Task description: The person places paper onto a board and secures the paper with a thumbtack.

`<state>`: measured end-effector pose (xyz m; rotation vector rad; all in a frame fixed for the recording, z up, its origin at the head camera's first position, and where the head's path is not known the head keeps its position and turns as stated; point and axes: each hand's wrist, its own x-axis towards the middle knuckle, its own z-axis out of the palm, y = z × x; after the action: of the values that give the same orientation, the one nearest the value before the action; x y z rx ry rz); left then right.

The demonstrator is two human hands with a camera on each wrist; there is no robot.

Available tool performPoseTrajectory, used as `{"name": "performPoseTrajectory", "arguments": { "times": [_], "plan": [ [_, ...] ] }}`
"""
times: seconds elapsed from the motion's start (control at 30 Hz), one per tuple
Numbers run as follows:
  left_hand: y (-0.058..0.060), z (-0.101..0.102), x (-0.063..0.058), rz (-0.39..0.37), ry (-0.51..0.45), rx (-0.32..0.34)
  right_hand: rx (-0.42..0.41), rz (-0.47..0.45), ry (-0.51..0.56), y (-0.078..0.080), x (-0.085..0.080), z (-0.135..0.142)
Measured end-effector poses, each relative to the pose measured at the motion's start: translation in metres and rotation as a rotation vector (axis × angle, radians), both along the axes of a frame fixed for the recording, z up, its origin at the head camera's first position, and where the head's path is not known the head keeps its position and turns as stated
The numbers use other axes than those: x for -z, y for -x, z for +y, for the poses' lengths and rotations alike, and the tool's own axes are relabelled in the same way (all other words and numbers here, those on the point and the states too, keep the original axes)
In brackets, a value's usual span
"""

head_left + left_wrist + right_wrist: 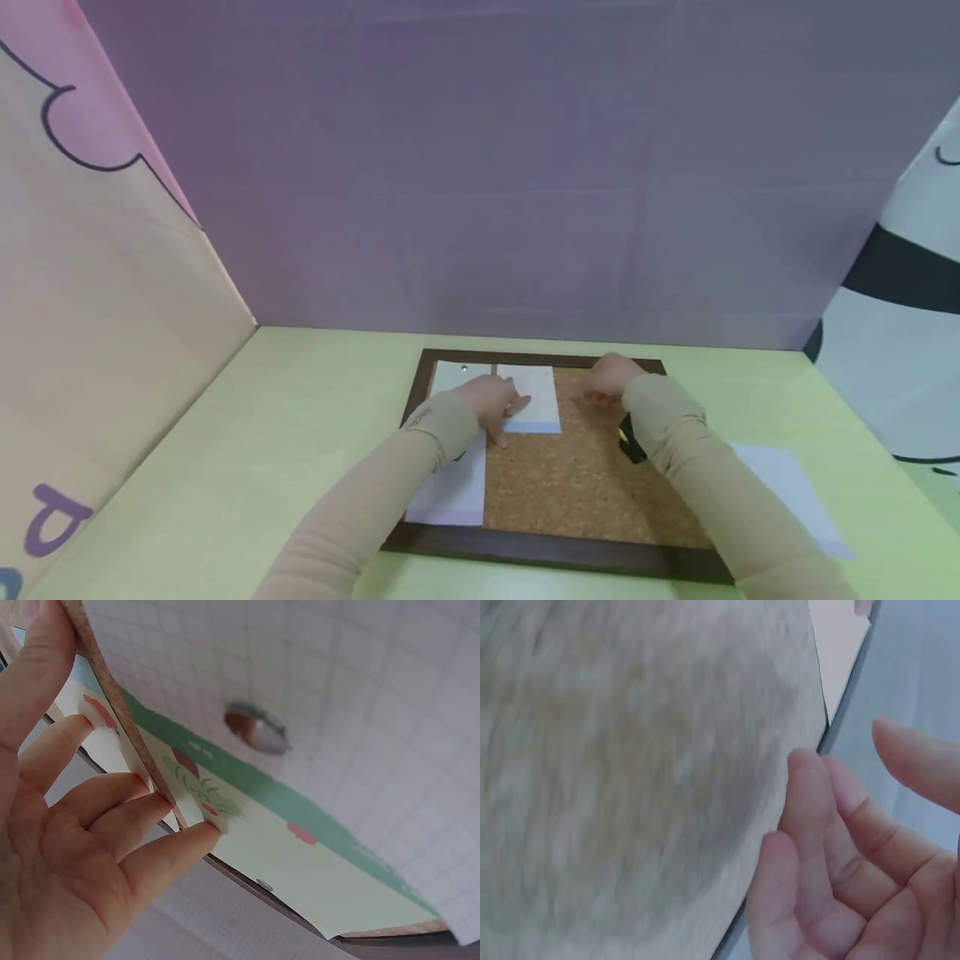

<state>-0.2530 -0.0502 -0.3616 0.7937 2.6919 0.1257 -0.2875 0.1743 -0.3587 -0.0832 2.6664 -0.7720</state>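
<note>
A cork board (570,483) with a dark wooden frame lies on the table. My left hand (491,400) spreads its fingers over it, fingertips resting on a small white sheet (542,408) with a blue lower edge. Left of that is a longer column of paper (453,492), partly under my wrist. In the left wrist view this paper (247,802) shows a grid, a green band and a small printed plant, with a silver thumbtack (259,733) in it. My right hand (611,379) is at the board's upper right, fingers loosely bent; its right wrist view shows nothing between fingers and thumb.
A black object with a yellow mark (632,442) lies on the cork beside my right sleeve, partly hidden. Another white sheet (795,492) is on the table to the right of the board. A purple-grey backdrop (525,208) rises behind the table.
</note>
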Motion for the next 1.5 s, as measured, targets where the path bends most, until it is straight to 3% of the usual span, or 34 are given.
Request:
{"name": "performPoseTrajectory", "arguments": {
  "times": [0.2,0.43,0.97,1.23,1.5],
  "plan": [
    [0.001,-0.001,-0.001,-0.024,-0.011,-0.019,-0.053,0.006,0.056,-0.011,-0.021,0.012],
    [0.003,-0.003,0.001,-0.034,0.01,-0.012,-0.121,0.037,0.063,-0.013,-0.025,0.026],
    [0.004,0.005,0.009,0.004,0.031,-0.027,-0.045,-0.02,0.203,-0.015,-0.019,0.074],
    [0.004,0.004,0.007,0.001,0.024,-0.027,-0.018,-0.022,0.065,-0.011,-0.024,0.107],
    [0.005,0.004,0.007,-0.003,0.014,-0.01,-0.179,0.086,-0.026,-0.01,-0.022,0.129]
  ]
}}
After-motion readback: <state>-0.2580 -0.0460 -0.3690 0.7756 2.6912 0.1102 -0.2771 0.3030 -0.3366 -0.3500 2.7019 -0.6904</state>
